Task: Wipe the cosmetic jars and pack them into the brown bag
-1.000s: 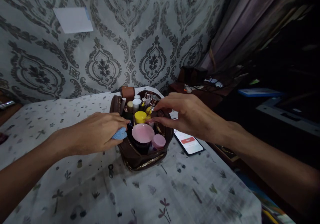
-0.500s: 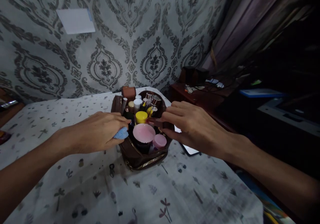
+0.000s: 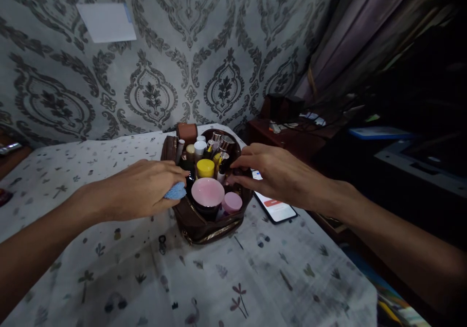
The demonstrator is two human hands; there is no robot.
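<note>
A brown zippered cosmetics bag stands wide open on the cloth-covered table, packed with jars and bottles. My left hand is closed at its left edge, with a blue cloth bunched in the fingers. Over the right edge hovers my right hand, thumb and forefinger apart; the fingertips are dim and blurred. Between the hands sit a pink-lidded jar, a smaller pink-capped jar and a yellow-lidded jar. Behind them are a white-capped bottle and several silver-capped bottles.
A lit phone lies right of the bag, partly under my right hand. Behind the bag is a brown case. A dark red cabinet with cables and small items stands beyond the table's right edge. Patterned wallpaper rises behind.
My right hand has drawn back slightly from the jars, and its thumb and forefinger look further apart. More of the phone now shows. The left hand keeps its place with the blue cloth.
</note>
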